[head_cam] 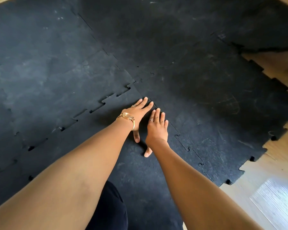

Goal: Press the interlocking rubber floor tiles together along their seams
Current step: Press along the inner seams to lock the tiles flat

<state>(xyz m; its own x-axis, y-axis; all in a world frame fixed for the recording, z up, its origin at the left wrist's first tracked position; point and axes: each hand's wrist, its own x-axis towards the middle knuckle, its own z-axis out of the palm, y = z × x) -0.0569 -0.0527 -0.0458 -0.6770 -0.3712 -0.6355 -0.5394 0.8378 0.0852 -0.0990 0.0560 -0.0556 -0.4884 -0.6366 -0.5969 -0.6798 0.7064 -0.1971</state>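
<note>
Black interlocking rubber floor tiles [198,83] cover most of the wooden floor [273,171], whose bare boards show at the right and near right. Both hands lie flat, palms down, side by side near the centre of the matting. The left hand [138,113] has a released grip, fingers extended and pointing far, thumb splayed toward the near side; a gold wristwatch [128,117] sits on its wrist and a ring on one finger. The right hand [157,128] likewise grasps nothing, fingers spread, resting on the tile just right of the left hand. Their fingertips lie on or just beside the seam [186,143] that runs from the centre toward the near right. A second toothed seam [96,107] runs off to the left, with small gaps visible at several tabs. A tile at the far right [264,40] overlaps its neighbour's edge.
</note>
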